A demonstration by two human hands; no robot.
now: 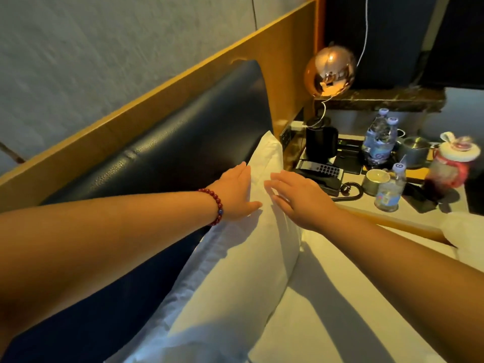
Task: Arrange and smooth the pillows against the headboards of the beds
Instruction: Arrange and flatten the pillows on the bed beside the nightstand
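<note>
So the white pillow (235, 271) is standing on edge against the dark headboard (162, 153). The left hand (237, 195) is lying along its top with straight fingers (242, 170), and the right hand (301, 197) is pressing the front, fingers spread flat.

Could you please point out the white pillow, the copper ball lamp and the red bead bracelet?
white pillow (235, 271): head view, front face
copper ball lamp (330, 72): head view, globe centre
red bead bracelet (219, 205): head view, wrist beads

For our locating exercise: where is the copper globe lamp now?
In the head view the copper globe lamp is right of centre, beside the right end of the wooden headboard, above the black device on the bedside table.
</note>
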